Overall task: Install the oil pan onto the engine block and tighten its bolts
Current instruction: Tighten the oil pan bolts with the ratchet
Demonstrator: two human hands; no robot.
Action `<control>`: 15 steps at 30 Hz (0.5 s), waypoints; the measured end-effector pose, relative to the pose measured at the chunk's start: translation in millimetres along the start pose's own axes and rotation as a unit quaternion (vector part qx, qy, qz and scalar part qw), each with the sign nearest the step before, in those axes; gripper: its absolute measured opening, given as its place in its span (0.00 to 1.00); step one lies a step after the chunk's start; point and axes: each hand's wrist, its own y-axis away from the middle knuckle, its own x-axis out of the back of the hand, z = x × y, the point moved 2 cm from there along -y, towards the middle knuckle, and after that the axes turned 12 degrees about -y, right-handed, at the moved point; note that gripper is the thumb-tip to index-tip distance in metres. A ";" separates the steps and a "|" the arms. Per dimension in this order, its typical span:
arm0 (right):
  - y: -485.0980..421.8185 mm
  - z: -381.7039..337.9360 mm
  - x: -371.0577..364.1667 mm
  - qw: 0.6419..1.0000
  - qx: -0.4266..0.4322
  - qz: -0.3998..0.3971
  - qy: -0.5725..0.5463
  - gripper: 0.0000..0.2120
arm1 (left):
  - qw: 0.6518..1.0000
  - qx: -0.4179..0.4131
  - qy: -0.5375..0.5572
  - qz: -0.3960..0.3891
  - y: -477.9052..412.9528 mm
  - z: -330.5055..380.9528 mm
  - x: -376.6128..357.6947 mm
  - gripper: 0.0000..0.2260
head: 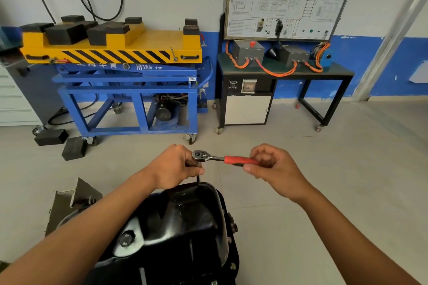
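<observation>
Ratchet (209, 157) in left hand (176, 165) and right hand (275, 169); blue cart (129, 81) lettered "HY…"

Glossy black oil pan (185, 227), bottom up, red-handled ratchet (222, 158) above far edge

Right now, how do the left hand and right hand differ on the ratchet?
Left hand grips the shaft under the metal head of the ratchet; right hand holds the end of its red handle. Left hand sits just above the far rim of the oil pan; right hand is off to the side, over floor. Both curl fingers on the same ratchet.
</observation>
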 end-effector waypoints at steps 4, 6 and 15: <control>-21.0 6.7 -1.3 0.998 -0.022 0.057 -0.013 0.11 | 1.000 -0.010 -0.006 -0.006 -1.4 1.5 0.5 0.05; -32.2 9.5 -6.8 0.997 -0.023 0.070 -0.003 0.12 | 1.000 -0.013 -0.007 -0.007 -1.7 1.8 1.0 0.05; -59.3 14.4 -26.3 0.998 -0.030 0.038 0.048 0.17 | 0.999 -0.025 -0.006 -0.019 -2.0 1.1 1.6 0.05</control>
